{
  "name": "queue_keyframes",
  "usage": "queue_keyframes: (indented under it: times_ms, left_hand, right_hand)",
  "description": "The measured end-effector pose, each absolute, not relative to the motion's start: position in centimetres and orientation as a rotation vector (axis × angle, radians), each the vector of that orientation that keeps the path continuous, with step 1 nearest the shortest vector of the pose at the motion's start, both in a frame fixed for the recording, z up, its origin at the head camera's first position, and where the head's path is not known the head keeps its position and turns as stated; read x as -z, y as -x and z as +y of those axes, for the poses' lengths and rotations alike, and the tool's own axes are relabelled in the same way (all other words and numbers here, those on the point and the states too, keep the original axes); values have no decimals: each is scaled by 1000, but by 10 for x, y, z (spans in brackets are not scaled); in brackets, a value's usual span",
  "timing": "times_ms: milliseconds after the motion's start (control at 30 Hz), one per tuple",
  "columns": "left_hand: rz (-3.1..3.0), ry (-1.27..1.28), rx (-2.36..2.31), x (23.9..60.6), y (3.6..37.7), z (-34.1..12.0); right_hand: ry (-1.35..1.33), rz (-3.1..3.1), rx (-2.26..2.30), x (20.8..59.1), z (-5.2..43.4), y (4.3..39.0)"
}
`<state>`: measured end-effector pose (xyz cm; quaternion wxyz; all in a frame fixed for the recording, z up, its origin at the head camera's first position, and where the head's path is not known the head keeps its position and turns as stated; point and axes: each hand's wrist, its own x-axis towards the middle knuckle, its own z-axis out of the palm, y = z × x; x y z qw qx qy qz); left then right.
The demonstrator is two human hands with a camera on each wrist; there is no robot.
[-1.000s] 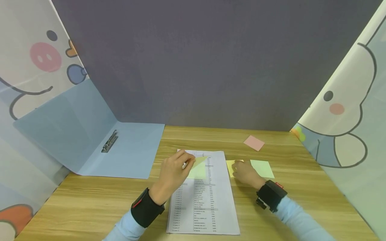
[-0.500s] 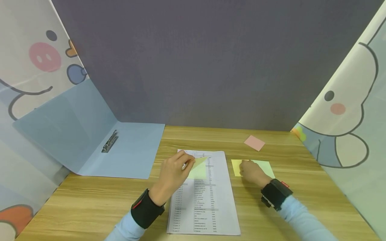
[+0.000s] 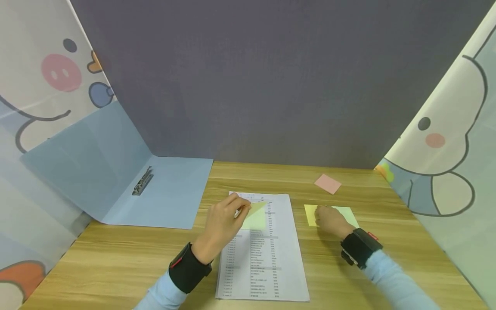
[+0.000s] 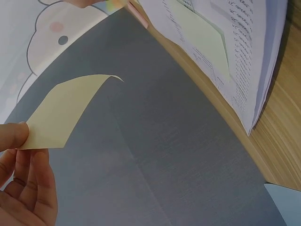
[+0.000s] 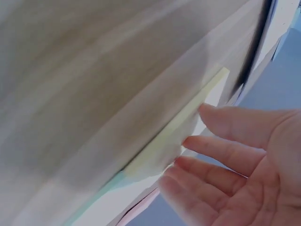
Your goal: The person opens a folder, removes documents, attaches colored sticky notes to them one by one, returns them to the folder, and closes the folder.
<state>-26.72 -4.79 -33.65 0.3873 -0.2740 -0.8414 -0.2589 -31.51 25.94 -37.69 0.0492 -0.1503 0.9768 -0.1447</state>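
Between thumb and fingertips, my left hand (image 3: 225,217) pinches a yellow sticky note (image 4: 66,108) by one corner; its free end curls in the left wrist view. The note is over a stack of printed sheets (image 3: 267,275). A pale green sticky note (image 3: 255,222) lies on the top sheet. To the right, my right hand (image 3: 331,221) rests its fingertips on a yellow sticky note pad (image 3: 310,214), partly covering it. Thumb and fingers stay fairly extended on the pad's top in the right wrist view. Against its right side lies a green sticky note pad (image 3: 347,214).
Farther back lies a pink sticky note pad (image 3: 327,184). An open blue folder (image 3: 176,189) with a metal clip (image 3: 142,182) stands at the left, its cover leaning on the side wall. A dark grey panel (image 3: 248,86) closes off the back of the wooden table (image 3: 155,258).
My right hand has slid the yellow pad rightward, away from the sheets and up against the green pad, which has shifted slightly right. My left hand keeps its pinch on the sticky note.
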Motion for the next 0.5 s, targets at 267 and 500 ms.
queue_keyframes:
  times_ms: [267,500]
  left_hand:
    - [-2100,800,583,344,270,-45]
    - [-1880,1004,350,342,269,-42]
  right_hand:
    - [423,2875,965,361,221,306]
    - [326,2202,1542,338,187,290]
